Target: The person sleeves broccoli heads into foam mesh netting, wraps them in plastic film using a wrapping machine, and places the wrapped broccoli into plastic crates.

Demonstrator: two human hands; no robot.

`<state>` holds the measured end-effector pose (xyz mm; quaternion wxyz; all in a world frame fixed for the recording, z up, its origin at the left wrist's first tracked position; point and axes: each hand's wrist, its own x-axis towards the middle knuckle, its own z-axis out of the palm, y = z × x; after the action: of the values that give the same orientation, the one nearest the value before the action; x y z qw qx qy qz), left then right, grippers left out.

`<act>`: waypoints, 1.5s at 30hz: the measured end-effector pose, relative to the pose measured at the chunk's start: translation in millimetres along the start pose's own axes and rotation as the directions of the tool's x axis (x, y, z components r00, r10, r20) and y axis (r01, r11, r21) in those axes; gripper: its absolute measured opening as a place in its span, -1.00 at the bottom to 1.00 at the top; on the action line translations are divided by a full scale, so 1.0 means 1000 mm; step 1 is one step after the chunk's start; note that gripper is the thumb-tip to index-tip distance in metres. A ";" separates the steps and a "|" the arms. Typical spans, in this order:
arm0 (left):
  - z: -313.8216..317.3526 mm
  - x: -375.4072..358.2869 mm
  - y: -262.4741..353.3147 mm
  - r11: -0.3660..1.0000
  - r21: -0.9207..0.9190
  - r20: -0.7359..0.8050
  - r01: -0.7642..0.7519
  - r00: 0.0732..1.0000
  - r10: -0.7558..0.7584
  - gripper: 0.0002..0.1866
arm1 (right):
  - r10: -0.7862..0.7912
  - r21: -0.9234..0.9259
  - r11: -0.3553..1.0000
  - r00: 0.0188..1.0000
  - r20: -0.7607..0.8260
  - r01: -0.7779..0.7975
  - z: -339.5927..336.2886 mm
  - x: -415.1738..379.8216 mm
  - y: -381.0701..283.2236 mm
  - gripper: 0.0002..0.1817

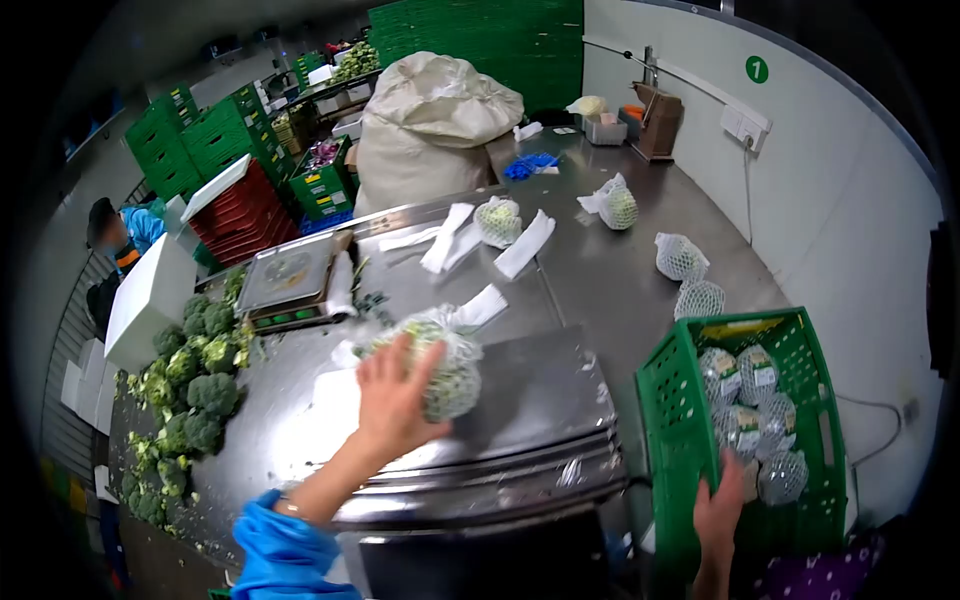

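A pale green vegetable head in a white foam net (452, 385), apparently broccoli, lies on the steel table. My left hand (395, 395), in a blue sleeve, reaches over it with spread, slightly curled fingers against the net, a little blurred. White net ends stick out behind it. At the right, my right hand (718, 505) is wrapped over the near left rim of a green crate (668, 420), its fingertips partly hidden inside. Several netted heads (757, 372), some bearing labels, sit in the crate. Loose broccoli (212, 395) is heaped on the table's left side.
A scale (290, 270) stands behind the broccoli. Net sleeves (525, 245) and more netted heads (618, 205) lie farther back. A big white sack (430, 130) rises behind the table. A person (125, 235) is at the far left, near stacked crates (245, 210). A wall borders the right.
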<state>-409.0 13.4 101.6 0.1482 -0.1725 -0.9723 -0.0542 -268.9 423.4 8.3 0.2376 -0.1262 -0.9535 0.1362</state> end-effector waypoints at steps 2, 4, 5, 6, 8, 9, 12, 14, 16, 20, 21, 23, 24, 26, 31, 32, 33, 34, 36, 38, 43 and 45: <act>0.014 -0.034 0.018 0.996 -0.035 0.060 0.081 0.995 -0.078 0.04 | -0.145 -0.043 0.989 0.973 -0.180 0.140 -0.021 0.012 -0.049 -0.57; 0.021 -0.052 0.031 0.998 0.046 -0.049 0.049 0.998 -0.046 0.05 | -0.064 0.523 0.851 0.998 0.026 0.041 -0.024 0.008 -0.116 -0.54; 0.016 -0.058 0.034 0.996 -0.060 -0.079 0.066 0.994 -0.071 0.06 | -0.197 0.672 0.739 0.971 0.137 0.055 -0.024 0.006 -0.148 -0.54; 0.011 -0.063 0.035 0.981 -0.172 -0.101 0.090 0.989 -0.108 0.06 | -0.423 0.623 0.733 0.901 0.101 0.274 -0.025 0.006 -0.176 -0.56; -0.013 -0.082 0.028 0.960 -0.253 -0.180 0.123 0.969 -0.171 0.01 | -0.583 0.548 0.673 0.812 -0.019 0.496 -0.003 0.012 -0.208 -0.57; -0.021 -0.101 0.018 0.960 -0.249 -0.210 0.130 0.960 -0.184 -0.05 | -0.591 0.539 0.683 0.806 0.012 0.493 0.001 0.016 -0.211 -0.57; -0.013 -0.156 -0.024 0.901 -0.317 -0.133 0.296 0.927 -0.351 -0.23 | -0.482 0.654 0.710 0.858 0.179 0.262 0.009 0.015 -0.196 -0.54; 0.012 -0.162 -0.049 0.755 -0.577 -0.073 0.312 0.900 -0.429 -0.27 | -0.412 0.679 0.722 0.872 0.263 0.136 0.035 0.016 -0.187 -0.52; 0.013 -0.132 -0.038 0.497 -0.821 -0.021 0.280 0.855 -0.518 -0.25 | -0.231 0.725 0.653 0.854 0.467 -0.220 0.062 0.023 -0.211 -0.43; 0.042 -0.100 -0.023 0.510 -0.842 0.017 0.175 0.954 -0.300 -0.21 | -0.403 0.835 0.357 0.738 0.541 -0.417 0.089 0.034 -0.267 -0.27; 0.027 -0.109 -0.020 0.453 -0.854 0.130 0.257 0.948 -0.292 -0.20 | -0.360 0.848 0.479 0.830 0.426 -0.227 0.126 0.037 -0.257 -0.28; 0.019 -0.129 -0.030 0.462 -0.765 0.251 0.448 0.869 -0.427 -0.26 | -0.249 0.775 0.592 0.865 0.436 -0.220 0.114 0.050 -0.248 -0.31; 0.017 -0.144 -0.037 0.544 -0.704 0.201 0.457 0.862 -0.465 -0.28 | -0.184 0.722 0.651 0.874 0.450 -0.235 0.104 0.050 -0.236 -0.33; 0.009 -0.182 -0.050 0.858 -0.408 -0.180 0.311 0.894 -0.409 -0.37 | -0.316 0.647 0.761 0.890 0.330 0.030 0.066 0.048 -0.200 -0.44; 0.016 -0.231 -0.037 0.826 0.140 -0.056 0.547 0.837 -0.545 -0.63 | -0.304 -0.100 0.929 0.888 0.344 0.356 0.048 -0.002 -0.148 -0.51; 0.029 -0.225 -0.032 0.825 0.152 -0.037 0.545 0.837 -0.546 -0.61 | -0.380 -0.093 0.903 0.881 0.280 0.419 0.054 -0.009 -0.156 -0.49; 0.041 -0.219 -0.029 0.842 0.132 -0.079 0.523 0.852 -0.517 -0.56 | -0.375 -0.118 0.896 0.872 0.315 0.428 0.060 -0.010 -0.165 -0.51; 0.050 -0.211 -0.029 0.857 0.114 -0.112 0.502 0.864 -0.491 -0.59 | -0.362 -0.143 0.890 0.863 0.353 0.433 0.066 -0.009 -0.170 -0.53; 0.051 -0.195 -0.029 0.876 -0.059 -0.013 0.478 0.877 -0.480 -0.67 | -0.313 0.039 0.945 0.858 0.407 0.326 0.078 -0.002 -0.164 -0.60; 0.051 -0.186 -0.039 0.842 -0.234 0.117 0.486 0.874 -0.472 -0.75 | -0.239 0.309 0.947 0.833 0.500 0.087 0.075 0.003 -0.158 -0.68; -0.026 -0.246 -0.039 -0.035 -0.762 0.572 0.647 0.647 -0.504 -0.80 | -0.164 0.665 0.615 0.756 0.634 -0.424 -0.010 -0.024 -0.129 -0.85; -0.049 -0.251 -0.040 -0.282 -0.867 0.493 0.410 0.788 -0.369 -0.80 | -0.223 0.781 0.445 0.790 0.571 -0.438 -0.042 -0.014 -0.132 -0.86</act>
<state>-184.7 -112.1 68.5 -0.0688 0.1035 -0.6009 -0.7896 -259.4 304.8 80.2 -0.0578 0.0027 -0.7475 0.6617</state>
